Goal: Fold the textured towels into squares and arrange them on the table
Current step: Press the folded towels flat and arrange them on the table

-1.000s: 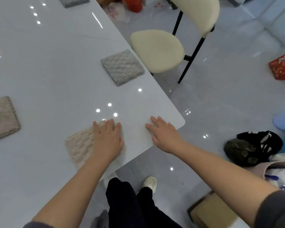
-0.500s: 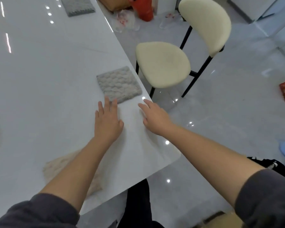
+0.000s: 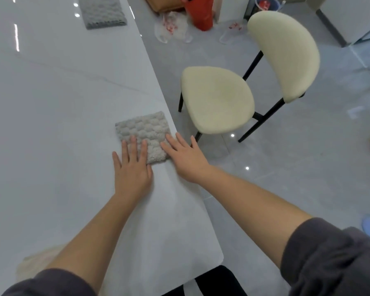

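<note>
The gray towel (image 3: pixel 144 129), folded into a square, lies flat at the right edge of the white table (image 3: pixel 51 124). The left hand (image 3: pixel 132 169) rests with straight fingertips on the towel's near left part and grasps nothing. The right hand (image 3: pixel 187 159) lies flat, its spread fingers touching the towel's near right edge. A second gray towel (image 3: pixel 102 11) sits far up the table. A beige towel (image 3: pixel 34 261) shows blurred beneath the left forearm. A cream chair (image 3: pixel 218 101) stands to the right.

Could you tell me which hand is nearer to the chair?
Right. The right hand is at the table edge, close beside the chair; the left hand lies farther inside the table.
</note>
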Demonstrator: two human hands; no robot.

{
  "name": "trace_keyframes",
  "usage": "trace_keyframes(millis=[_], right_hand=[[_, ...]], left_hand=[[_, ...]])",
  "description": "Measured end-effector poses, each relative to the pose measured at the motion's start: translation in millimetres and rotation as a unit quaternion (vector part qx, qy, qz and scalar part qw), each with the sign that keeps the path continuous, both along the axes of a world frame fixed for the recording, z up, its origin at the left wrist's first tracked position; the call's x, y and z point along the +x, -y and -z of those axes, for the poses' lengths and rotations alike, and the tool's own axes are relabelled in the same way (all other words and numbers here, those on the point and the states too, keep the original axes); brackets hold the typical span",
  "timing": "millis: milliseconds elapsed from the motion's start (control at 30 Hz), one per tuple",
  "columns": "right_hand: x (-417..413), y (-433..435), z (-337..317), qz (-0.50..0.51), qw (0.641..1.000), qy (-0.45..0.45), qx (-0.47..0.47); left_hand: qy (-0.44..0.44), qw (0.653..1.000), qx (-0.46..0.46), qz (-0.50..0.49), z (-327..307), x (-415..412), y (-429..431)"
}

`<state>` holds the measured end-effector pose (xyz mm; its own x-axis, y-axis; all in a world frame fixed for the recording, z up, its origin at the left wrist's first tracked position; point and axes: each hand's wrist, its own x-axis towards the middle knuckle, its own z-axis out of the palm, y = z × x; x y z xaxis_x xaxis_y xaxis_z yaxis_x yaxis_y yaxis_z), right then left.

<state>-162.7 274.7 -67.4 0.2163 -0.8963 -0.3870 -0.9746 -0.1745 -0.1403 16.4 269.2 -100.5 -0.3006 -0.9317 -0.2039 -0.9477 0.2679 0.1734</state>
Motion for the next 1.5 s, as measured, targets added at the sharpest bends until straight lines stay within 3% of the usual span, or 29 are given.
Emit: trace_keyframes(millis=[200,433,633,867,1067,1367,1500], right_hand=[[4,20,-10,-0.051,0.995,0.028,-0.078],[-10,33,2,-0.214,0.977,-0.004,0.008],[1,39,-8,-0.263,0.962,-0.044,-0.067],[25,54,-2,-0.274,0.960,0.020,-0.058],[38,66,6,-0.297,0.952,0.033,-0.066],[58,75,10,-0.427,0.902,0.020,-0.064],[61,85,9,-0.468,0.883,0.008,-0.043]], left_hand=[[-0.017,0.994,0.006,-0.106,-6,-13,-17],[0.049,0.963,0.034,-0.264,-11,-32,-64],[0.070,0.930,0.070,-0.353,-20,-36,-99],[0.077,0.894,0.081,-0.434,-24,-13,-109],[0.048,0.862,0.100,-0.495,-23,-4,-107],[0.022,0.815,0.132,-0.564,-25,-13,-112],[-0.027,0.779,0.191,-0.597,-30,-26,-111]])
